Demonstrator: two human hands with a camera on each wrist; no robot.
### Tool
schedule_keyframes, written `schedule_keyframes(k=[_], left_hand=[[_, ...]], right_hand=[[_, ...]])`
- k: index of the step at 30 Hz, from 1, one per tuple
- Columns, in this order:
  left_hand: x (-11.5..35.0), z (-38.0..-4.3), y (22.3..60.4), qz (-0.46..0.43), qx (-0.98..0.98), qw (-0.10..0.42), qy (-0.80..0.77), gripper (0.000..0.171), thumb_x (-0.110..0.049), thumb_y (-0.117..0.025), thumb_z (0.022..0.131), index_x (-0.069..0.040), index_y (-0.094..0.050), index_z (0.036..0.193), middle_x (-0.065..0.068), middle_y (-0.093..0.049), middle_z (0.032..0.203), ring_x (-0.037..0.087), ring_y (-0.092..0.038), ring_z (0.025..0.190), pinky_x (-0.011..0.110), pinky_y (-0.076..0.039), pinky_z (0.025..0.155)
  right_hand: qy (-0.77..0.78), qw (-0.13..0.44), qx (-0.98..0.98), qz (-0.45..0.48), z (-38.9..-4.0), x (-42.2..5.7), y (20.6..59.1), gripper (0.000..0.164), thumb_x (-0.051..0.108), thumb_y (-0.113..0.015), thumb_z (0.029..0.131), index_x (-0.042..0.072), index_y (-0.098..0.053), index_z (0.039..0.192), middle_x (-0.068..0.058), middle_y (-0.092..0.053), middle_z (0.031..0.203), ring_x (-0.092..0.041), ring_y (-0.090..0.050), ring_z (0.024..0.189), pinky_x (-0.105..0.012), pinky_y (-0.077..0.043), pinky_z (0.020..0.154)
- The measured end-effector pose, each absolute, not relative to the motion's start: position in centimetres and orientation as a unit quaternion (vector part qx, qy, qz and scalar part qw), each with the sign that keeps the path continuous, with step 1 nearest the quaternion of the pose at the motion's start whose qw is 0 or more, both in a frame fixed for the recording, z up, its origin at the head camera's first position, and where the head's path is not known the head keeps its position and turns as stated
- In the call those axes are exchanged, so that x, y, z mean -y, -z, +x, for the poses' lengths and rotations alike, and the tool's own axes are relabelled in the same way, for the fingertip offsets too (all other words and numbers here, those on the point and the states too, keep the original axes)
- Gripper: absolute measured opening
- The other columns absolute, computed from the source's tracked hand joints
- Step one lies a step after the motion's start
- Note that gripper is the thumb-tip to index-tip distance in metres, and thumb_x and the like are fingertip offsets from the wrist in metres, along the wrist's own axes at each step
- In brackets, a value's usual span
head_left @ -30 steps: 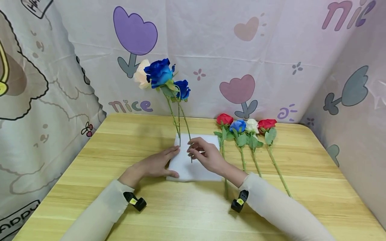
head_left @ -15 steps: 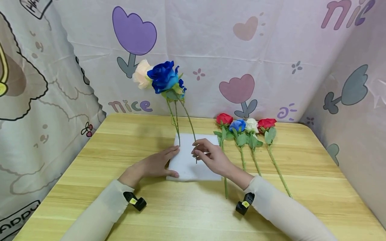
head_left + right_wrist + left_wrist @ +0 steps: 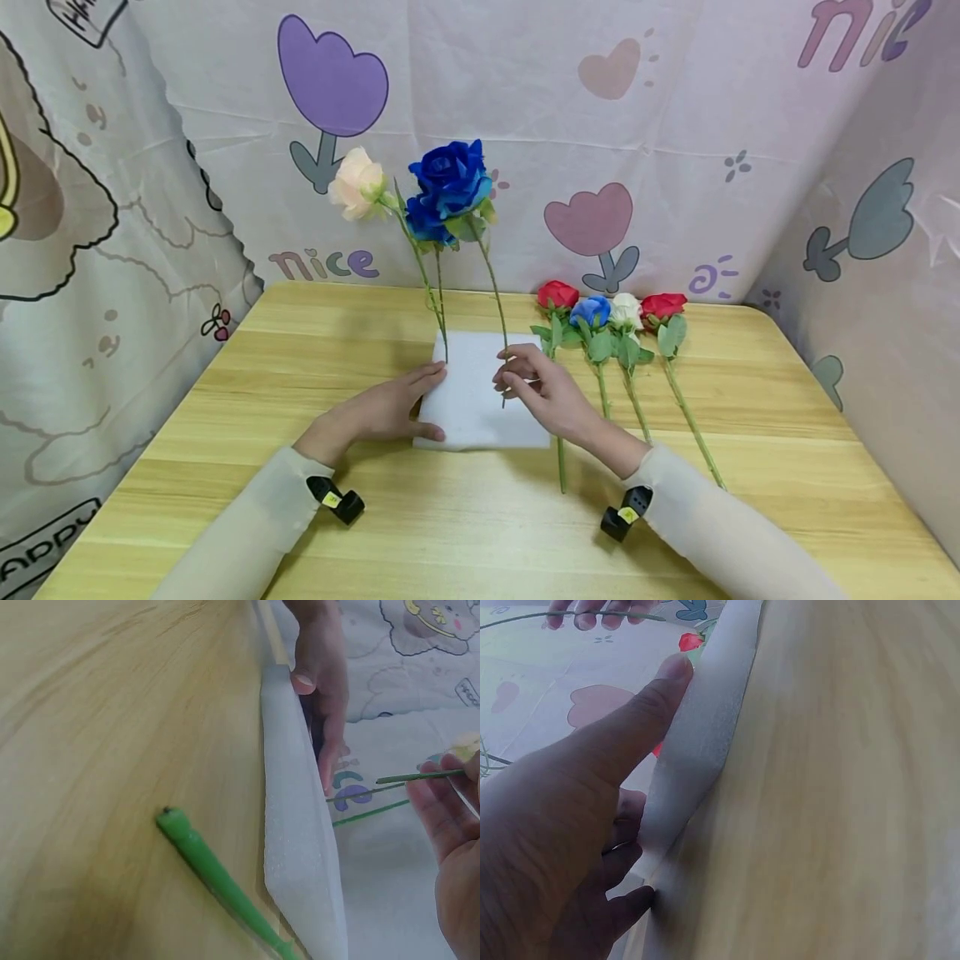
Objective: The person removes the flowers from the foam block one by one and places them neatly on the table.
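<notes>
In the head view a white foam block (image 3: 480, 421) lies on the wooden table. My left hand (image 3: 378, 408) rests against its left side, thumb and fingertips pressing on the foam. Two artificial roses stand in the block near its left edge: a peach rose (image 3: 356, 185) and a blue rose (image 3: 426, 223). Between thumb and fingers my right hand (image 3: 551, 392) pinches the lower stem of another, larger blue rose (image 3: 453, 171), upright over the block. In the right wrist view, the held stem's bare end (image 3: 397, 778) sticks out past the fingertips, apart from the foam (image 3: 292, 817).
Right of the block lie several more roses: a red rose (image 3: 557, 295), a lighter blue rose (image 3: 591, 311), a white rose (image 3: 626, 312) and another red rose (image 3: 664, 307). Their stems point toward the front. A printed cloth (image 3: 480, 92) hangs behind the table (image 3: 465, 525).
My right hand has moved right with the larger blue rose, whose bloom has swung away from the peach rose and now overlaps the standing blue one. The left hand stays put.
</notes>
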State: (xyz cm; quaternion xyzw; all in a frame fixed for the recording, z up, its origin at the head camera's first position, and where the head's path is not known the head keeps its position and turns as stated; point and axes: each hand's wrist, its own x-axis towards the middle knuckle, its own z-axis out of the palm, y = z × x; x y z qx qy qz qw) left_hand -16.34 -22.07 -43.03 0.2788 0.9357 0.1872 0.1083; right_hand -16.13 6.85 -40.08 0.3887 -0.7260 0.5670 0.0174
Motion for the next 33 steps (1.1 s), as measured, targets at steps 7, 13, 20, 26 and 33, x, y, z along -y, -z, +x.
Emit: schedule_keyframes(k=[7, 13, 20, 26, 33], left_hand=[[22.2, -16.4, 43.2, 0.301, -0.936, 0.092, -0.159, 0.111, -0.078, -0.055, 0.077, -0.007, -0.021, 0.156, 0.008, -0.017, 0.162, 0.028, -0.023, 0.145, 0.042, -0.026, 0.115], [22.2, -16.3, 43.1, 0.305, -0.935, 0.095, -0.156, 0.112, -0.078, -0.054, 0.078, -0.006, -0.019, 0.156, 0.008, -0.015, 0.162, 0.028, -0.020, 0.146, 0.043, -0.025, 0.115], [22.1, -16.2, 43.1, 0.306, -0.934, 0.091, -0.161, 0.111, -0.076, -0.056, 0.079, -0.004, -0.020, 0.156, 0.009, -0.016, 0.162, 0.029, -0.022, 0.145, 0.044, -0.026, 0.115], [22.1, -16.3, 43.0, 0.304, -0.935, 0.093, -0.156, 0.112, -0.078, -0.055, 0.078, -0.006, -0.019, 0.156, 0.007, -0.015, 0.163, 0.027, -0.021, 0.146, 0.042, -0.026, 0.115], [22.2, -16.3, 43.2, 0.304, -0.936, 0.093, -0.153, 0.112, -0.079, -0.054, 0.078, -0.007, -0.019, 0.157, 0.007, -0.015, 0.163, 0.027, -0.022, 0.145, 0.042, -0.026, 0.115]], right_hand=[[-0.579, 0.036, 0.719, 0.383, -16.1, -7.9, 40.2, 0.027, -0.008, -0.053, 0.097, -0.001, -0.050, 0.123, -0.021, -0.068, 0.094, -0.028, -0.069, 0.080, -0.036, -0.059, 0.071], [-0.582, 0.043, 0.727, 0.362, -16.0, -8.8, 40.3, 0.031, -0.009, -0.056, 0.095, -0.002, -0.051, 0.124, -0.020, -0.068, 0.091, -0.030, -0.069, 0.077, -0.036, -0.059, 0.067], [-0.585, 0.047, 0.736, 0.339, -15.9, -9.8, 40.3, 0.034, -0.008, -0.059, 0.093, -0.002, -0.051, 0.126, -0.026, -0.067, 0.091, -0.035, -0.069, 0.074, -0.037, -0.059, 0.063], [-0.573, 0.057, 0.748, 0.330, -15.7, -10.9, 40.6, 0.036, -0.008, -0.060, 0.093, -0.001, -0.051, 0.127, -0.024, -0.067, 0.092, -0.033, -0.069, 0.076, -0.037, -0.059, 0.063], [-0.540, 0.088, 0.767, 0.336, -15.5, -12.2, 41.1, 0.037, -0.008, -0.063, 0.091, -0.005, -0.050, 0.126, -0.019, -0.069, 0.091, -0.033, -0.068, 0.071, -0.037, -0.059, 0.062]])
